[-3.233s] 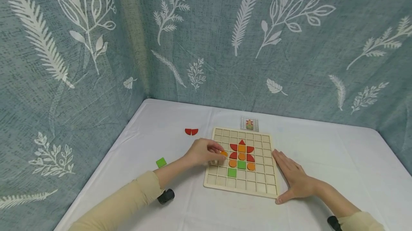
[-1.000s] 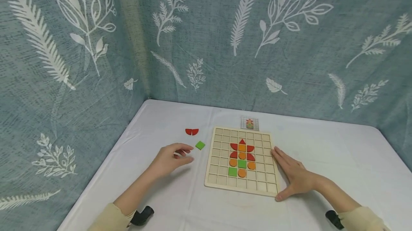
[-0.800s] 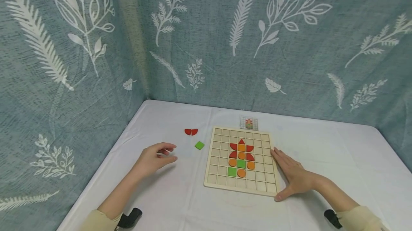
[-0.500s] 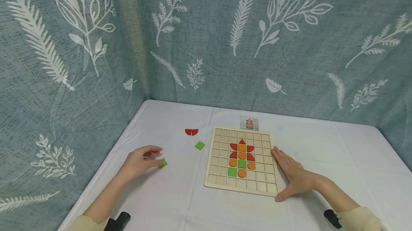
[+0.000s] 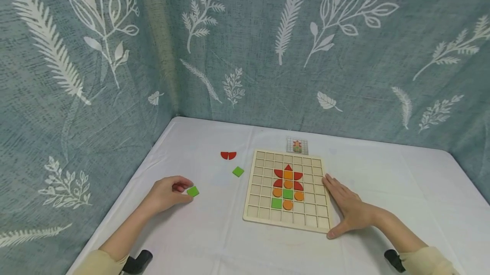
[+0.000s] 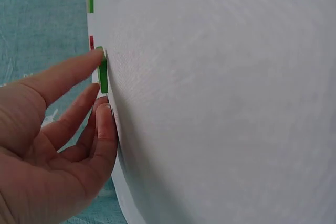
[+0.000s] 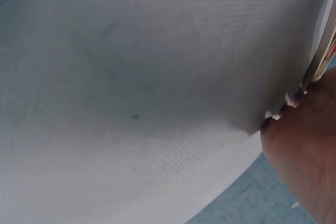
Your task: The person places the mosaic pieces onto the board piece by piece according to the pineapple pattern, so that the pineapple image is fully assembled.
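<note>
At the left of the table, the thumb and fingertips of my left hand [image 5: 166,193] pinch a green square tile [image 5: 193,191] by its edges. The left wrist view shows this tile [image 6: 102,70] edge-on, close over the cloth. My right hand [image 5: 350,211] lies with straight fingers along the right edge of a wooden grid board [image 5: 264,219], its thumb at the near corner. On the board, red, orange and green pieces form a figure: a red triangle [image 5: 288,167] on top, red quarter-circles, orange discs [image 5: 288,204] and green squares [image 5: 276,203].
A second green square tile [image 5: 238,171] lies between my left hand and the board. Two red quarter-circle pieces [image 5: 228,155] lie farther back. Behind the board is a small pattern card [image 5: 297,145]. Patterned curtains [image 5: 245,45] stand behind and left of the white-covered table [image 5: 367,164].
My left hand has placed an orange disc in the board's lowest filled row, then moved left to the green tile and pinched it. Another green tile now lies nearer the board. The right hand stays put.
</note>
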A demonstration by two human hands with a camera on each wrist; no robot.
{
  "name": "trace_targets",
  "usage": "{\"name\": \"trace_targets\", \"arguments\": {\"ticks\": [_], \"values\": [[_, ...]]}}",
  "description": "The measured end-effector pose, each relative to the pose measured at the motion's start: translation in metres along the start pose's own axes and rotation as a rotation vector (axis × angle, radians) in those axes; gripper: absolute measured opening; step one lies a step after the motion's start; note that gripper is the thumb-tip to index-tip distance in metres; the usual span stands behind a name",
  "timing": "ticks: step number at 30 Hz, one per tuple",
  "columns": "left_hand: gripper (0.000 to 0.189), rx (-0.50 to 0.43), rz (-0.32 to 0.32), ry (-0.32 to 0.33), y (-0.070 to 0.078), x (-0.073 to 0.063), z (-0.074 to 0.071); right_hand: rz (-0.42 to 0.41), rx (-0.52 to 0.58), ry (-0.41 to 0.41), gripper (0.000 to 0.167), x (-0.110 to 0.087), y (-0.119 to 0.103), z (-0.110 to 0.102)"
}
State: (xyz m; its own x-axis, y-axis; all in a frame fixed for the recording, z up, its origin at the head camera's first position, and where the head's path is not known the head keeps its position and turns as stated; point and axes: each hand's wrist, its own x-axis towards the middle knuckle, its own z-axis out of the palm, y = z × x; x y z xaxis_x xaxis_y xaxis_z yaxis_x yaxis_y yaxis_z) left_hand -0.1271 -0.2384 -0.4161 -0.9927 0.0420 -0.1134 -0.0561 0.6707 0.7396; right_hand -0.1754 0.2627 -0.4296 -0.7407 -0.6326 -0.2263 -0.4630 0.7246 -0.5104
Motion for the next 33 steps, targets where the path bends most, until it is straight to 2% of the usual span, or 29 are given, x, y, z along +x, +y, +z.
{"name": "trace_targets", "arguments": {"ticks": [6,13,22,28,33], "values": [[0.029,0.032,0.018,0.022,-0.001,0.001,0.002,-0.013,0.005,0.012,0.141,0.000,0.000,0.000],[0.026,0.050,0.070,0.037,-0.001,0.002,0.003,-0.011,-0.002,0.004,0.141,0.000,0.001,0.001],[0.025,0.064,0.074,0.039,0.005,0.004,0.007,-0.016,-0.003,0.020,0.141,0.000,0.000,0.002],[0.025,-0.010,0.096,0.029,0.011,0.008,0.014,-0.011,0.014,0.011,0.141,-0.001,0.000,0.002],[0.024,-0.103,0.118,-0.002,0.025,0.016,0.026,-0.010,0.029,0.016,0.141,-0.002,0.000,0.003]]}}
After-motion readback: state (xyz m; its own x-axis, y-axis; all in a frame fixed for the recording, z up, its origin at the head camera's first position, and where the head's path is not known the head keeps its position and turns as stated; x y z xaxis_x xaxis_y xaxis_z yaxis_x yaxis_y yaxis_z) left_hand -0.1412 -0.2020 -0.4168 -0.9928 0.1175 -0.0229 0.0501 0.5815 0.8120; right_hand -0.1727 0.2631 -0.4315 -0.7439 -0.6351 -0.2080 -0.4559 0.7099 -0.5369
